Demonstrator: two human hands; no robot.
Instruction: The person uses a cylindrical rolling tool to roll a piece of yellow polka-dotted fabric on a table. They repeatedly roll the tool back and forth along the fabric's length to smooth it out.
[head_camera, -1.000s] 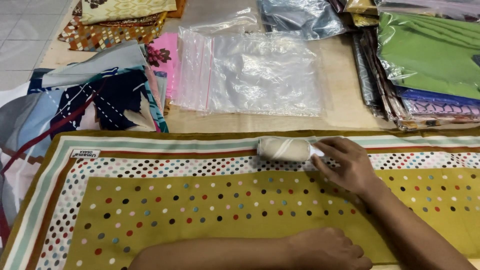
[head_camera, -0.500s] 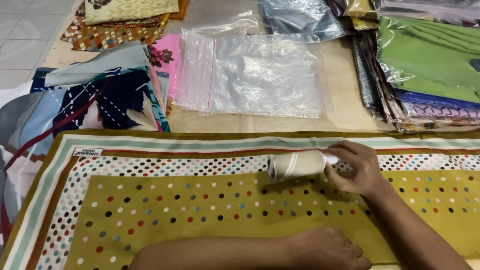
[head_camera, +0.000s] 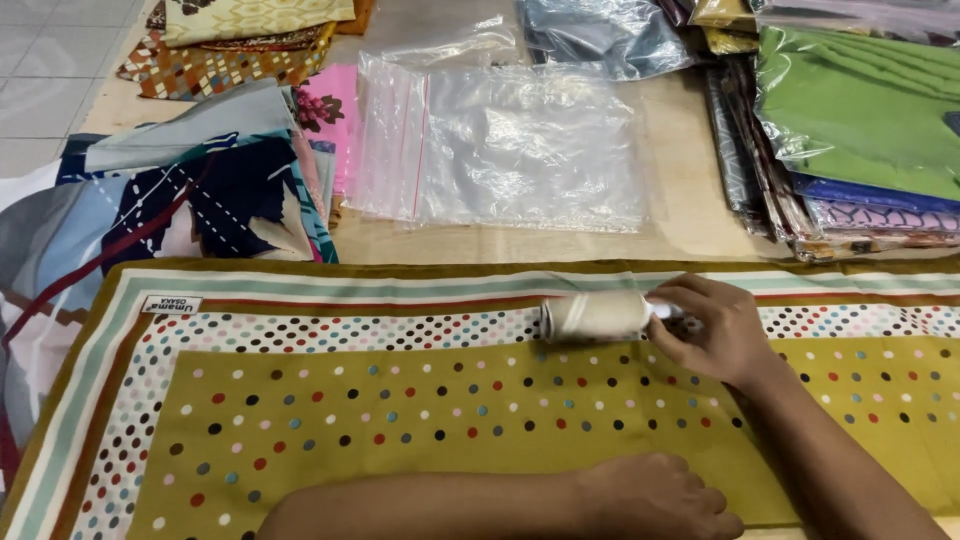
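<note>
On dotted scarf (head_camera: 400, 420) | right hand (head_camera: 715, 330) holds lint roller (head_camera: 597, 316) | plastic bags (head_camera: 510, 145) beyond

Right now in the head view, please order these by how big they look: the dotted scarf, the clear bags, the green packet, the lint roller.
1. Dotted scarf, by far the largest.
2. Clear bags and green packet: they look similar; the packet is cut by the edge, so no ranking.
3. Lint roller, smallest.
</note>
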